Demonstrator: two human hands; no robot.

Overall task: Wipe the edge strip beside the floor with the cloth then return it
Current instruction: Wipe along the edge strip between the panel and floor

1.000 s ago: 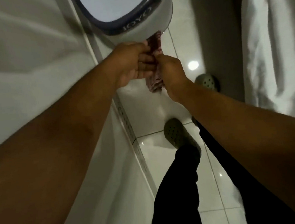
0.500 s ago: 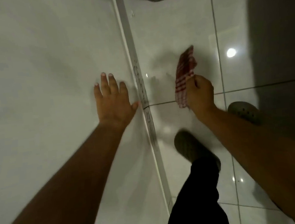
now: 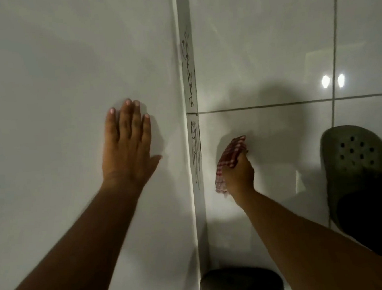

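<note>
Glossy pale floor tiles (image 3: 257,46) fill the right half of the head view, with dark grout lines crossing them and 2 bright light reflections (image 3: 332,81) side by side near the right edge. On the left rises a plain pale wall (image 3: 52,76). Between wall and floor runs 1 narrow edge strip (image 3: 190,87), its long axis going from the bottom of the view straight up to the top; dark scrolling line patterns mark it, and a joint splits it level with the horizontal grout line.

1 cloth (image 3: 230,157), red and white checked, is bunched in the right hand (image 3: 239,175). Its long axis runs roughly parallel to the strip, tilted slightly, with the upper end pointing away from the person and toward the right, and the lower end hanging by the wrist. It lies over the floor tile just beside the strip, not touching it as far as can be seen. The right hand's fingers are curled closed around the cloth.

The left hand (image 3: 128,148) is pressed flat on the wall, fingers spread slightly and pointing up the view, holding nothing, thumb toward the strip.

2 grey perforated clogs show: 1 clog (image 3: 353,160) at the right edge under a dark trouser leg (image 3: 376,221), the other clog (image 3: 239,286) at the bottom edge beside the strip.
</note>
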